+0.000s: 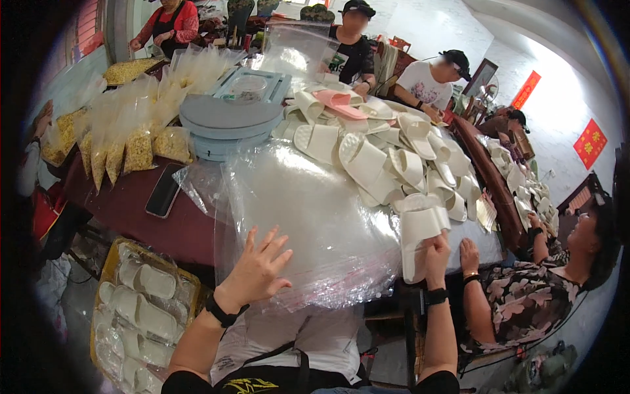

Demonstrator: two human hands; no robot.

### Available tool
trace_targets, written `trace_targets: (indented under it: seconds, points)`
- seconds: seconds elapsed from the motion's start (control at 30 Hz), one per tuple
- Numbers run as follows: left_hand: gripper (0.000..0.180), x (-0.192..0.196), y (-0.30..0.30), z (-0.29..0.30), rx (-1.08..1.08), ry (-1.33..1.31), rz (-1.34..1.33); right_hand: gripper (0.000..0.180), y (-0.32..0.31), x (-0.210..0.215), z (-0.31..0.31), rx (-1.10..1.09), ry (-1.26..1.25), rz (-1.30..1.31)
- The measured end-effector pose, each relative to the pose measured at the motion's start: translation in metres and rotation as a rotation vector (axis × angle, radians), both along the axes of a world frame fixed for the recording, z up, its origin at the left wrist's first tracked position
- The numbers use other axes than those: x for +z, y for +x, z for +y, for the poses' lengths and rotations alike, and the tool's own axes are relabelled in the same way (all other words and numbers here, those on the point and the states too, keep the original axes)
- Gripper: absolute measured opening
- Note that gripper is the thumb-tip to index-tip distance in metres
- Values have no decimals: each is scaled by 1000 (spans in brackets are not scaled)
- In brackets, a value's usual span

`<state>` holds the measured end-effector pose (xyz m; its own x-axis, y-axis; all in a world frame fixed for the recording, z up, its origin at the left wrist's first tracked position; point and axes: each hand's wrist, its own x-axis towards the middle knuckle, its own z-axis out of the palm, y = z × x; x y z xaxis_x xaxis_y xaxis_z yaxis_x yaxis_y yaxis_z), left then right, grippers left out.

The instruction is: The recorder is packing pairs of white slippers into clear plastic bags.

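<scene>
On the far left, bags of yellow bits (138, 150) stand on the table. On the near left, a yellow basket (106, 270) holds pale slippers (155, 281) in shiny, clear plastic. Next comes a dark phone (163, 193). The left hand (257, 270) is wide, with its fingers spread over the near left part of the big clear bags (308, 203). I cannot tell if it touches them. Past the bags, on the far right, is a big pile of slippers (410, 164). The right hand (437, 259) holds one white slipper (416, 241) by its side, at the right edge of the bags. I think the step is getting this slipper ready to wrap. The next move seems to need the left hand to lift and open one bag, while the right hand keeps the slipper steady.
</scene>
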<state>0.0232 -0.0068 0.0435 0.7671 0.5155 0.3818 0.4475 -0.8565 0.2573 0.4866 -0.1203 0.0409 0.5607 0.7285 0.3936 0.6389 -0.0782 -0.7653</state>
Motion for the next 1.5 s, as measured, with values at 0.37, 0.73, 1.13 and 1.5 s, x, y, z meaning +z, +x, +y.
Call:
trace_targets:
  seconds: [0.37,0.73,1.13,1.5]
  points:
    - [42,-17,-1,-5,33,49,7,28,-91,27,-96,126,305,426]
    - [24,-2,1,-11,129,-227,-339,32,-171,40,-125,339,153,161]
    - [16,-12,-1,-16,241,10,-540,28,-191,49,-119,455,97,72]
    - [20,-25,3,-18,-36,-100,-303,26,-190,39,-127,416,23,122]
